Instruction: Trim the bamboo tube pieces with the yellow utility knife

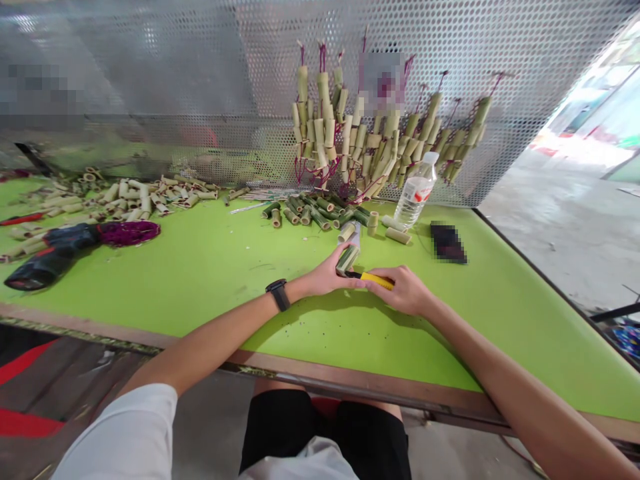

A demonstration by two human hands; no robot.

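The left hand [327, 273] was closed around a short green bamboo piece [347, 259], thumb and fingers gripping its lower end so that it tilted up and away from the palm. Just to that hand's right, almost touching it, the right hand [405, 290] was wrapped around a yellow-handled tool [377, 280], whose front end reached the foot of the bamboo piece; how the two met could not be told. Both hands rested low over the green table [200, 280], and a black wristwatch [278, 294] sat on the left wrist. Just beyond the hands lay a pile of green bamboo pieces [315, 212], and beyond the right hand stood a plastic water bottle [415, 192]. Further back, strung bamboo bundles [370, 140] hung on a perforated metal screen [200, 80]. Well off to the left of the left hand lay a black and red power tool [50, 257] beside purple string [129, 233].
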